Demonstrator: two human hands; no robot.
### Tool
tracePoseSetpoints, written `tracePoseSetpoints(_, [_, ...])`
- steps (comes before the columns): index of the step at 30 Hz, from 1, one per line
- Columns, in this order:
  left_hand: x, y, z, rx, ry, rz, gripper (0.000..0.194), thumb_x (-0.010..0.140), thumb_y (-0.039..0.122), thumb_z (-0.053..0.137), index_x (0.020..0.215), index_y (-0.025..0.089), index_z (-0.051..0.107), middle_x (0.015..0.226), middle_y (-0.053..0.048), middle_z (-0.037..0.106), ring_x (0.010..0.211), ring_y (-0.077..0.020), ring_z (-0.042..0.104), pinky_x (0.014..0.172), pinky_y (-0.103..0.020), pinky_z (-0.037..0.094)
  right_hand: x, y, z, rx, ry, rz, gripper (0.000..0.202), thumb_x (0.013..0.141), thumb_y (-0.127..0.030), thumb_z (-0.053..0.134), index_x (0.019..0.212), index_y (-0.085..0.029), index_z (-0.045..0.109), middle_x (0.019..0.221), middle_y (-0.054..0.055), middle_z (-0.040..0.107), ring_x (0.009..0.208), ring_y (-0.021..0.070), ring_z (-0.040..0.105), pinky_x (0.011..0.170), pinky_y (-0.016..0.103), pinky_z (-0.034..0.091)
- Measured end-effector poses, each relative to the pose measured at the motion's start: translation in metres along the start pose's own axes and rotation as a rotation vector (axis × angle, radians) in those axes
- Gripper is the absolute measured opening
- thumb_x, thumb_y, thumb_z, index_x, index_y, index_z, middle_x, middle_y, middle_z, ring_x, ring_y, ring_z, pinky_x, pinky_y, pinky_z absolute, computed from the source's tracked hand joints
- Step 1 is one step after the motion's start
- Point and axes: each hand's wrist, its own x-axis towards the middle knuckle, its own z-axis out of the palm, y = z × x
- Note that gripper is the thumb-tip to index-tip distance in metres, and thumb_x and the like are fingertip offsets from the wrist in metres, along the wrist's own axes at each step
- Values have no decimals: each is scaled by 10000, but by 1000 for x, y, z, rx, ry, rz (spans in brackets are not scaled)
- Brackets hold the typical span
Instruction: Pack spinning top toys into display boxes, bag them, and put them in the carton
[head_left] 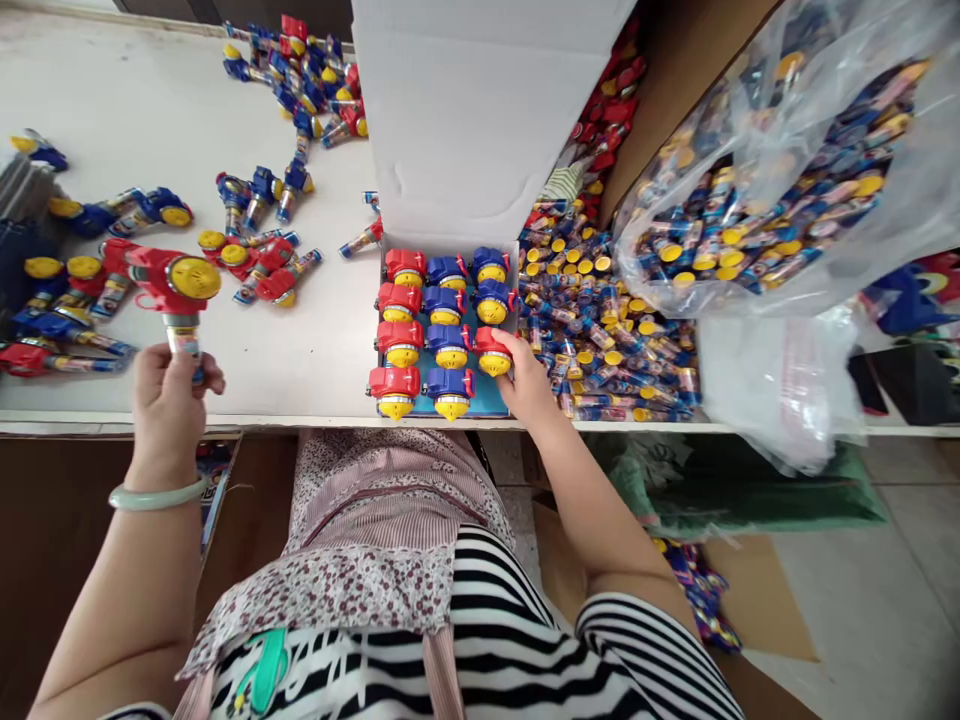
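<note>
My left hand [171, 385] is closed around the printed tube of a red toy [161, 275] with a yellow perforated dome, holding it upright above the table. An open white cardboard box [465, 130], its lid raised, stands in front of me. Rows of similar red and blue toys [448, 340] with yellow domes fill most of it. My right hand [529, 385] is at the box's right column, with thumb and fingers closed on a red toy [491, 345] there. Below that toy, a bit of blue box bottom [487, 403] shows.
Loose red and blue toys [270, 270] lie across the white table [322, 370] at left and back. Right of the box, many printed tubes with yellow caps [600, 340] are piled. A clear plastic bag [750, 230] holds more tubes. The table's front edge runs before me.
</note>
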Motion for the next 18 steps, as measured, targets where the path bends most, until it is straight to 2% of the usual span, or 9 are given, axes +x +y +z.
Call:
tracePoseSetpoints(2, [-11, 22, 26, -226, -37, 14, 333, 820, 502, 702, 903, 238, 515, 649, 50, 560, 576, -134, 494, 517, -254, 381, 1, -11, -11, -104, -7, 9, 555, 913, -263, 581, 1455, -272, 465, 1324, 148, 569, 1243, 341, 575, 1029, 583, 504])
tracePoseSetpoints(3, [-18, 34, 40, -308, -115, 31, 300, 846, 483, 689, 916, 226, 551, 646, 32, 559, 572, -133, 487, 506, -255, 367, 3, -20, -20, -144, 15, 8, 620, 889, -318, 651, 1474, -285, 450, 1377, 154, 528, 1300, 372, 526, 1067, 626, 461])
tracePoseSetpoints(5, [-33, 57, 69, -381, -362, 108, 256, 931, 464, 607, 957, 211, 583, 655, 9, 554, 566, -131, 478, 506, -261, 365, 7, -46, -37, -121, 83, -11, 841, 811, -437, 768, 1533, -319, 354, 1495, 151, 425, 1383, 402, 444, 1101, 639, 434])
tracePoseSetpoints(8, [-56, 88, 111, -316, -658, 270, 210, 1007, 412, 519, 1065, 217, 574, 730, -8, 580, 609, -136, 518, 569, -274, 429, 15, -93, -49, 89, 166, -33, 1037, 818, -541, 747, 1592, -357, 83, 1513, 134, 423, 1332, 336, 525, 1009, 522, 557])
tracePoseSetpoints(11, [-74, 114, 142, -125, -790, 450, 265, 998, 391, 554, 1190, 209, 560, 940, -68, 654, 773, -176, 606, 677, -295, 500, 19, -122, -45, 208, 280, 8, 940, 921, -554, 608, 1577, -365, -38, 1446, 126, 484, 1189, 272, 635, 916, 452, 611])
tracePoseSetpoints(13, [-79, 126, 150, -32, -894, 565, 344, 984, 397, 576, 1264, 197, 552, 1090, -114, 671, 889, -214, 640, 742, -316, 529, 14, -123, -45, 238, 334, 8, 826, 953, -552, 547, 1565, -372, 23, 1419, 120, 497, 1153, 261, 654, 906, 449, 616])
tracePoseSetpoints(15, [-77, 129, 148, 9, -999, 657, 439, 964, 421, 609, 1337, 202, 538, 1180, -135, 668, 961, -239, 652, 808, -340, 545, 3, -109, -50, 241, 355, 7, 735, 958, -568, 521, 1543, -373, 120, 1390, 114, 513, 1151, 268, 653, 925, 478, 608])
tracePoseSetpoints(16, [-73, 128, 144, 14, -1016, 681, 489, 949, 432, 633, 1371, 208, 528, 1205, -137, 666, 982, -244, 652, 839, -350, 547, -5, -99, -54, 224, 379, 12, 705, 954, -575, 522, 1528, -366, 169, 1380, 115, 515, 1161, 274, 647, 946, 497, 599])
tracePoseSetpoints(18, [-64, 120, 134, 7, -918, 674, 535, 937, 425, 654, 1411, 220, 513, 1178, -126, 674, 975, -236, 652, 859, -347, 545, -21, -74, -58, 150, 451, 14, 682, 930, -563, 575, 1488, -334, 257, 1367, 131, 507, 1188, 284, 631, 991, 515, 576])
